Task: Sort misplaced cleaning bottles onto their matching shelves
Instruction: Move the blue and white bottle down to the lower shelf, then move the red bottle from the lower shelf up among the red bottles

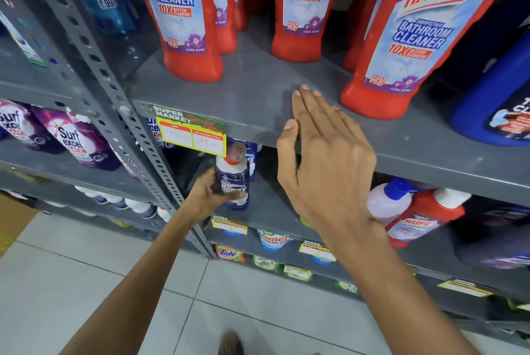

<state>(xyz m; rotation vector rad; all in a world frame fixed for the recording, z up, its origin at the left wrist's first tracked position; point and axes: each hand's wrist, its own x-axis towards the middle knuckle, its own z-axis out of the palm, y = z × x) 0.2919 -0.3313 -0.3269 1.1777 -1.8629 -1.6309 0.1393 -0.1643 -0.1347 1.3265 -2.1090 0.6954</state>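
Note:
My left hand [210, 192] grips a small dark-blue bottle with a white shoulder and a red cap [233, 179], upright, at the front of the lower grey shelf [266, 211]. My right hand [324, 154] hovers flat and empty, fingers together, over the front edge of the upper grey shelf [258, 88]. Red Harpic bathroom cleaner bottles stand on that upper shelf: one at the left [186, 19], one at the middle [301, 10], one at the right [401, 47]. On the lower shelf at the right a red Harpic bottle [421, 220] leans beside a pale bottle with a blue cap [387, 199].
A big blue bottle [493, 102] stands at the upper shelf's right end. A perforated grey upright [114, 90] divides the racks, with purple Surf Excel pouches [77, 136] to its left. A yellow-and-green price tag [192, 133] hangs on the shelf edge. Detergent packs [272, 240] fill lower shelves above the tiled floor [86, 283].

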